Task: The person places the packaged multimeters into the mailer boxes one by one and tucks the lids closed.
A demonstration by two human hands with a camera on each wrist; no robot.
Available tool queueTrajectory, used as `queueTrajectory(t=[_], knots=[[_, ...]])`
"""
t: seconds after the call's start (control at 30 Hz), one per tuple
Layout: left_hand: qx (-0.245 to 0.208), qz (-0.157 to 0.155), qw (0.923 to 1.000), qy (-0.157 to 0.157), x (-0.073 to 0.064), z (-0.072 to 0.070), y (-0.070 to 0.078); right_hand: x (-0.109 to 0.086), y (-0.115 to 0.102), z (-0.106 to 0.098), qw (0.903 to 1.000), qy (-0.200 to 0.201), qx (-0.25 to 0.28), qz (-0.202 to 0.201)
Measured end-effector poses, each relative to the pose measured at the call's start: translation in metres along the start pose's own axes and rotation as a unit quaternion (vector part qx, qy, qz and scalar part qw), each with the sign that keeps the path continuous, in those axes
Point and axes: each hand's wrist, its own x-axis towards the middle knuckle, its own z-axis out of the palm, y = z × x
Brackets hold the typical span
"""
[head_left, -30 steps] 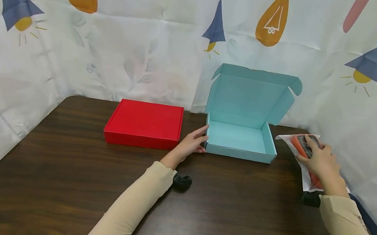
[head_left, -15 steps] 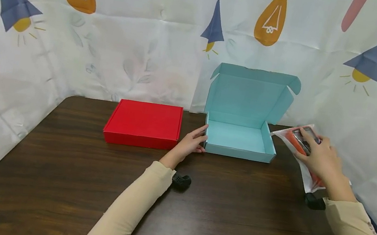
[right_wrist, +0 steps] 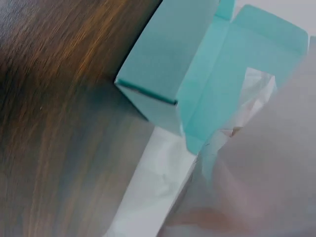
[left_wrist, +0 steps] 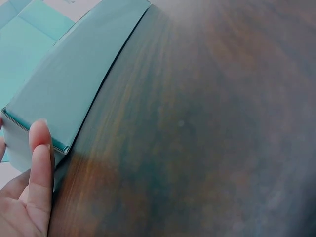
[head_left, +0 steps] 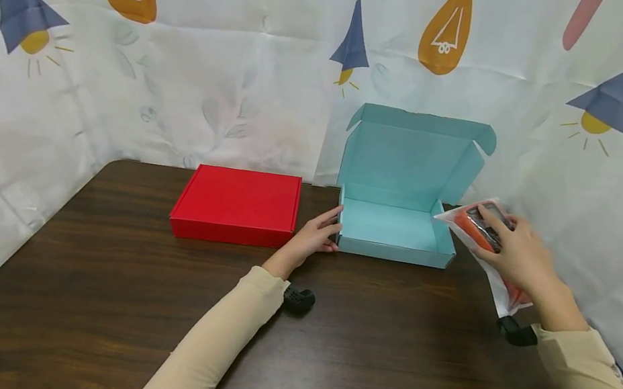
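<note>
The light blue cardboard box point(head_left: 394, 252) stands with its lid raised, its inside bare. My left hand point(head_left: 307, 241) rests against its left wall; in the left wrist view the fingers point(left_wrist: 40, 136) touch the outside near a front corner. My right hand point(head_left: 521, 258) grips a plastic packet point(head_left: 491, 277) holding an orange and dark item whose kind I cannot make out. That packet is held tilted at the box's right side, its far corner over the right wall. In the right wrist view the blurred packet point(right_wrist: 266, 163) covers much of the hand.
Left of the blue box lies a closed red box point(head_left: 242, 204). Both boxes sit near the back edge of a dark wooden table point(head_left: 146, 311). A white printed cloth point(head_left: 215, 70) hangs behind and along the sides.
My right hand has lifted the packet and carried it leftward, from the table's right edge to the blue box's right wall. The left hand stays in place.
</note>
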Motion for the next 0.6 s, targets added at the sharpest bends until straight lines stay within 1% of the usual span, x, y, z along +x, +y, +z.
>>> queueTrajectory(t=[0.2, 0.37, 0.6], knots=[[0.001, 0.003, 1.0000, 0.001, -0.001, -0.001, 0.000, 0.005, -0.009, 0.001, 0.9985, -0.002, -0.023, -0.050], [0.000, 0.002, 1.0000, -0.006, 0.000, -0.001, -0.001, 0.010, -0.019, 0.004, 0.9976, -0.015, -0.034, -0.059], [-0.014, -0.005, 0.9995, -0.027, 0.001, -0.002, 0.000, 0.020, -0.035, 0.012, 0.9954, -0.004, -0.048, -0.082]])
